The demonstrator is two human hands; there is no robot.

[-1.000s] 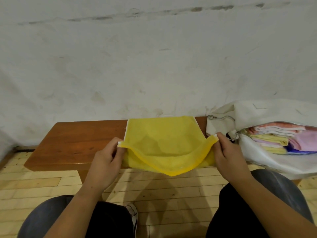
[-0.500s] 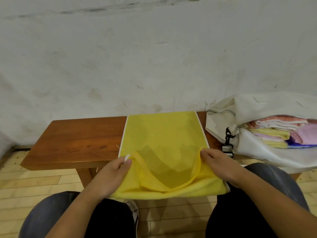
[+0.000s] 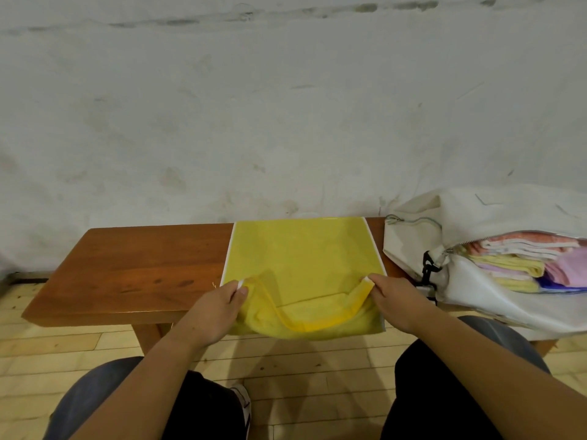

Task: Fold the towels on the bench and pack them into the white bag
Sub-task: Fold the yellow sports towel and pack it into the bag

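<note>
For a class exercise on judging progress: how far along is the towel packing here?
Done: folded towels lie stacked in the open white bag. In hand: the left hand and right hand each pinch a corner of the yellow towel on the bench, mid-fold. Left: finish folding it and pack it; no other loose towel shows.

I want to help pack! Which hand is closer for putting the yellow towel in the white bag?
Probably the right hand: it pinches the yellow towel on the side next to the white bag.
</note>
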